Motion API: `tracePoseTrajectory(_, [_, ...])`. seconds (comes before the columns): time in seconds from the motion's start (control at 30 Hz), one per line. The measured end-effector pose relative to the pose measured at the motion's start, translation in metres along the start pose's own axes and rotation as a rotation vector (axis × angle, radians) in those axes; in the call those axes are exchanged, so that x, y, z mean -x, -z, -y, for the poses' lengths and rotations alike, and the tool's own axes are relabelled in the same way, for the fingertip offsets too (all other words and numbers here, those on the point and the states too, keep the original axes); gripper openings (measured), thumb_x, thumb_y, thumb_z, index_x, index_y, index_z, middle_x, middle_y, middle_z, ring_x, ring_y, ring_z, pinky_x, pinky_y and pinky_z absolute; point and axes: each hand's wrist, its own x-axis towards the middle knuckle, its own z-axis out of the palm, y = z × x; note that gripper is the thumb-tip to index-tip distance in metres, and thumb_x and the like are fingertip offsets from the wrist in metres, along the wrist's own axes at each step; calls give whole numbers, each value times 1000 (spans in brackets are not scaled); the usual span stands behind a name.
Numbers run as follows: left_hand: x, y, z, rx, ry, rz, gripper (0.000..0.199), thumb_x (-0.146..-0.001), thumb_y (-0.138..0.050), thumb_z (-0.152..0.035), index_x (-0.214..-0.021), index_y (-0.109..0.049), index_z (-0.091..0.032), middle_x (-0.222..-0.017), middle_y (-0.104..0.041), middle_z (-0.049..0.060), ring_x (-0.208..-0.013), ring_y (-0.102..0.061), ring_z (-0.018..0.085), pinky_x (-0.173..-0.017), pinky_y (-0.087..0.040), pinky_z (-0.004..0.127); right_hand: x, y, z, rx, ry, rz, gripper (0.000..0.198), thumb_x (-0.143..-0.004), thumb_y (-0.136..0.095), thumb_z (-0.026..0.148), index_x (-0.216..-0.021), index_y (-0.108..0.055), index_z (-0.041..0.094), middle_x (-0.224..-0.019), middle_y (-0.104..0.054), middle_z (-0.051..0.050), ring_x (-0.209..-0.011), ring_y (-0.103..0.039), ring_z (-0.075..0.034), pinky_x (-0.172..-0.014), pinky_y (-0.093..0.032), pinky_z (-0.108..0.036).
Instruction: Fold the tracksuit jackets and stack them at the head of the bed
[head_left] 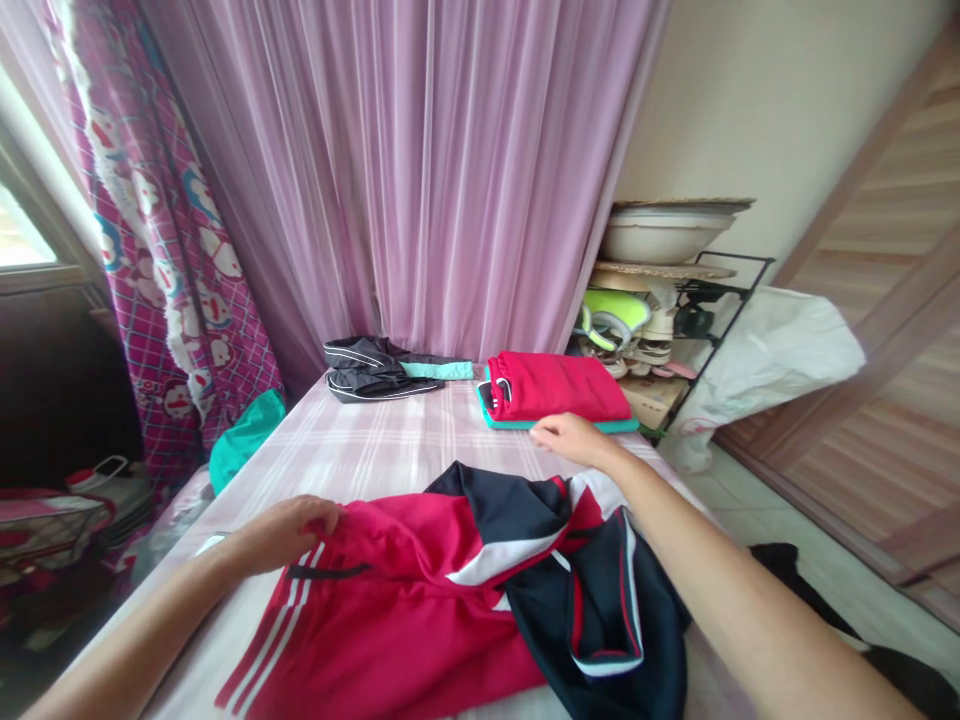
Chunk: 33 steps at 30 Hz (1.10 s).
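A red, navy and white jacket [405,610] lies spread and rumpled on the bed nearest me, with white stripes along its left edge and a dark zip or strip near them. At its upper left edge, my left hand [296,528] has its fingers closed on the red cloth. My right hand [571,440] is held past the jacket's right side, fingers curled with nothing seen in them. Just beyond it lies a folded red garment [562,386] on a teal one [517,424]. My right forearm crosses over the jacket's navy and white right part.
A dark garment [375,368] with white piping and a teal part lies at the bed's far left. Pink curtains [465,180] hang behind the bed [390,440]. A shoe rack [682,400] with basins and a white bag [772,350] stand right; a teal bundle [244,440] lies left.
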Motion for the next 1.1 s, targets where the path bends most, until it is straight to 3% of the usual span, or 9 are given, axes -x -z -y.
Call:
tracePoseTrajectory(0.07, [5,-1,-4,36,-23,45,22,-62,-41,-10,-71,-56,-23,-79,-69,-1,-81,-63,16,-77,-47,25,-25,-16,15,137,-58,-69,38,-92,-41,37,-101,-74,18,-103,-74,-9,-94,-67,-22,-79,-48,-29])
tracePoseTrajectory(0.27, [15,-2,1,87,16,71,33,-60,-41,-11,-83,-60,-23,-89,-71,0,-86,-65,17,-80,-48,27,-42,-75,45,217,-31,127,23,-66,-76,35,-86,-77,25,-93,-76,-3,-90,-67,-24,-72,-48,-27])
tracePoseTrajectory(0.43, [18,-1,15,200,13,51,46,-65,-47,-19,-108,-63,-24,-112,-72,1,-104,-65,19,-95,-47,29,-20,-47,49,146,57,97,13,-74,-64,30,-73,-75,23,-72,-72,1,-74,-64,-18,-62,-43,-24])
tracePoseTrajectory(0.5, [16,3,22,221,32,18,33,-72,-47,-28,-99,-65,-24,-100,-74,1,-95,-67,19,-89,-50,28,-10,-14,47,-8,107,-88,22,-79,-59,35,-81,-76,20,-72,-71,0,-72,-64,-17,-61,-44,-24])
tracePoseTrajectory(0.6, [4,17,30,258,35,-77,30,-80,-45,-43,-91,-65,-23,-87,-73,-1,-84,-66,18,-79,-51,26,-7,44,44,-152,110,-569,31,-83,-55,40,-92,-75,18,-78,-71,-2,-74,-64,-19,-67,-47,-27])
tracePoseTrajectory(0.7, [-24,36,32,241,96,-227,41,-84,-41,-54,-91,-65,-21,-81,-71,0,-80,-65,19,-74,-50,26,-28,91,39,-47,60,-1052,35,-88,-48,38,-99,-73,15,-89,-71,-7,-84,-64,-23,-79,-49,-33])
tracePoseTrajectory(0.77, [-50,46,29,180,192,-332,43,-85,-38,-54,-93,-65,-21,-80,-70,0,-79,-65,19,-72,-50,27,-55,107,33,57,14,-1165,34,-88,-48,33,-102,-72,14,-99,-70,-11,-94,-63,-25,-87,-48,-37])
tracePoseTrajectory(0.93, [-102,34,25,-88,368,-330,36,-86,-42,-37,-108,-66,-21,-99,-73,8,-94,-66,26,-81,-50,34,-102,83,4,239,3,-864,42,-83,-54,23,-122,-65,15,-120,-66,-14,-113,-57,-28,-102,-42,-40])
tracePoseTrajectory(1.1, [-100,-10,29,-174,413,-227,50,-87,-45,-31,-134,-54,-16,-131,-61,16,-116,-60,29,-97,-45,38,-85,39,-41,315,-79,-601,41,-87,-52,27,-125,-63,17,-134,-59,-12,-123,-53,-26,-107,-39,-38])
